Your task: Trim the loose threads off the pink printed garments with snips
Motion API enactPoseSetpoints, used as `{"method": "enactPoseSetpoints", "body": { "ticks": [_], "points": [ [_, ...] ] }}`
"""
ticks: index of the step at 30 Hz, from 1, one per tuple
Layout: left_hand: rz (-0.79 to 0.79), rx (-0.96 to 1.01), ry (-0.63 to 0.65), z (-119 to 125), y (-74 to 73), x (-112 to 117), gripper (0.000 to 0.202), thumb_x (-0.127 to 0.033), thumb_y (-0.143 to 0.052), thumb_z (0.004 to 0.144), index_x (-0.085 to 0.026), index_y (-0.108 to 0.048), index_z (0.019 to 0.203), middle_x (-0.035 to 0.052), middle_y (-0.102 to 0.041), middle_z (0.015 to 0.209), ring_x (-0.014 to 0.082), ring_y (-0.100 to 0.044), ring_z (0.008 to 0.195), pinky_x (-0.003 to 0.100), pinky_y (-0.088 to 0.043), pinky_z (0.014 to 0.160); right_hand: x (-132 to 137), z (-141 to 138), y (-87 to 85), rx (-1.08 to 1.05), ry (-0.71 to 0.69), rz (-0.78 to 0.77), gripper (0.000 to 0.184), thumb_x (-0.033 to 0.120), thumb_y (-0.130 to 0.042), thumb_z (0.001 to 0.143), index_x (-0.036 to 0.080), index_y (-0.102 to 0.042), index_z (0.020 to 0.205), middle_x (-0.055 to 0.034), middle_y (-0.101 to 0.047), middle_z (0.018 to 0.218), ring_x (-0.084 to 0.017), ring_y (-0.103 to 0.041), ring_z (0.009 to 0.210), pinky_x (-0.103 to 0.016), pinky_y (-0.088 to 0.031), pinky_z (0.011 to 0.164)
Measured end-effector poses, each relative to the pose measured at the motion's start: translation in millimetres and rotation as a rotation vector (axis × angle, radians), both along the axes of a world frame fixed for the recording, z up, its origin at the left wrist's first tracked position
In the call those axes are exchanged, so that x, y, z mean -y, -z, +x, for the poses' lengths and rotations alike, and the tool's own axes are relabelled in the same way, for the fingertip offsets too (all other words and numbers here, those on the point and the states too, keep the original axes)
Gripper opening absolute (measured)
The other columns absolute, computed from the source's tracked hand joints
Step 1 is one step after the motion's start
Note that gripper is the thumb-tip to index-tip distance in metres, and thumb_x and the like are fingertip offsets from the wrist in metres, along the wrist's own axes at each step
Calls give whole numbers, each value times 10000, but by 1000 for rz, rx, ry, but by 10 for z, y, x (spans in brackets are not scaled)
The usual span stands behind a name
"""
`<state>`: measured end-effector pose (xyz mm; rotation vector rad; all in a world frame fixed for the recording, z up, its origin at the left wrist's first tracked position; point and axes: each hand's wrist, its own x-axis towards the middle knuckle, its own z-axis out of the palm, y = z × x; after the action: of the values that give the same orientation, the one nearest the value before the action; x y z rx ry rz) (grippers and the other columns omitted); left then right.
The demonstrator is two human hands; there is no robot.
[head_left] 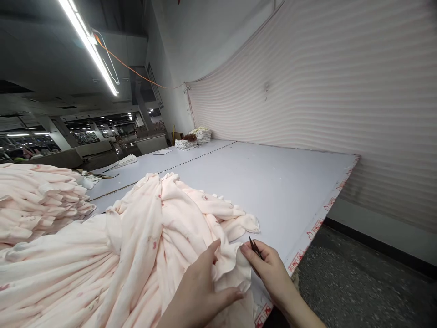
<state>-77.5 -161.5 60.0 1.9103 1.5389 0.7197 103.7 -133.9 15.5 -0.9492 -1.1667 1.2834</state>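
Note:
A large heap of soft pale pink fabric [136, 237] with small printed figures lies gathered in folds in front of me. My left hand [201, 291] rests against the near right part of this heap, its thumb and forefinger spread apart around a loose fold. At the fabric's right edge, my right hand [268, 266] is closed around small dark thread snips [254, 248], blades pointing up and away. Its thumb and fingertip also meet the fabric's edge. The other fingers of my left hand are partly hidden.
More pale pink fabric [37, 200] is piled at the left. The grey-white table [290, 187] has red-printed tape along its right edge. Stacks of white cloth [201, 135] stand at the far end. A striped sheet [307, 91] hangs beyond the table; speckled floor [358, 282] lies right.

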Motion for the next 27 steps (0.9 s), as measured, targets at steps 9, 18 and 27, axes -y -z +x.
{"method": "enactPoseSetpoints", "body": {
  "ticks": [9,18,27],
  "points": [
    [-22,227,-77,-11,-55,-112,133,-193,-456,782,-197,-588,792,-34,-542,655,132,-487,596,205,-329,528,32,20,24,92,114,42,303,425,-537,824,167,-610,964,-70,-653,864,-203,-605,790,-268,-494,649],
    [-153,509,47,138,-362,-268,324,-334,-551,799,-194,-542,1091,41,-605,980,128,-555,658,233,-432,603,57,-49,-168,313,75,225,164,317,-589,788,207,-625,904,-26,-627,863,-177,-596,798,-259,-489,708],
    [287,-36,-48,373,315,7,399,-224,-623,717,-194,-452,1076,60,-579,962,225,-583,863,340,-479,727,-3,-132,-95,-376,-10,-252,372,438,-657,758,191,-406,638,147,-232,380,-12,-82,354,-164,-59,355]
  ]
}}
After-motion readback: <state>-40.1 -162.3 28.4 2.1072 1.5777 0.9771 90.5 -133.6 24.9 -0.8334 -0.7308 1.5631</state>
